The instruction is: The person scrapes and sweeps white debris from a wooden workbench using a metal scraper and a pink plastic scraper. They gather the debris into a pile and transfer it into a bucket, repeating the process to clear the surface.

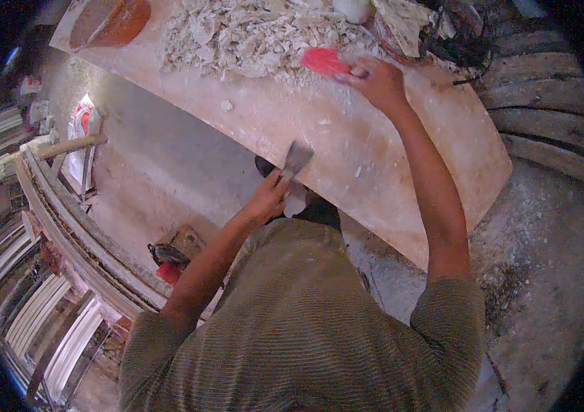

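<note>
My left hand (268,198) is closed round the handle of a putty knife (298,158). Its broad grey blade points up and away, over the near edge of the work table (402,185). Farther off to the right, my right hand (378,81) grips what looks like a brush with a red head (326,62), somewhat blurred. The red head is at the near edge of a heap of pale, flaky scraps (250,41). Whether it touches the scraps I cannot tell. A few small crumbs lie on the tabletop between my hands.
An orange-brown bowl (123,24) lies at the table's far left, a whitish rounded thing (353,9) behind the heap. Dark tangled material (463,31) lies far right, beside wooden planks (546,103). Left, a curved wooden frame (75,216) and racks of long white strips (38,312) stand.
</note>
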Tool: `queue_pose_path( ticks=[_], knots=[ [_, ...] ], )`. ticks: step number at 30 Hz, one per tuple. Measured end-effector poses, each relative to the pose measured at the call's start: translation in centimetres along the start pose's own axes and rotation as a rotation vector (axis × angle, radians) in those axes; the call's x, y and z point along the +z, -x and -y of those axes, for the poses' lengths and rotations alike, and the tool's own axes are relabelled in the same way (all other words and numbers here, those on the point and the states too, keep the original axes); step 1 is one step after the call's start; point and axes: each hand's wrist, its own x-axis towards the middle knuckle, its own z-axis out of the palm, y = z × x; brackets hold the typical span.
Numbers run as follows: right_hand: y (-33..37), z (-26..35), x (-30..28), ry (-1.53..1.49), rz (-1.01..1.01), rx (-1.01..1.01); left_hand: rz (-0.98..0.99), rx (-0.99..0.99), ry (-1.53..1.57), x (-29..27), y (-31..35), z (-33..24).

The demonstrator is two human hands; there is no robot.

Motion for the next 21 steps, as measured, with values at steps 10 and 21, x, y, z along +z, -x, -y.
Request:
queue_pose_path(
  ticks=[10,21],
  knots=[
    [28.8,-7.6,-0.9,0.281,0.471,0.102,0.103,-0.570,0.514,4.5,-2.1,-5.7],
    [1.0,-7.0,3.0,0.312,0.195,-0.162,-0.138,-0.368,0.507,-1.3,-7.4,-11.7]
  ],
)
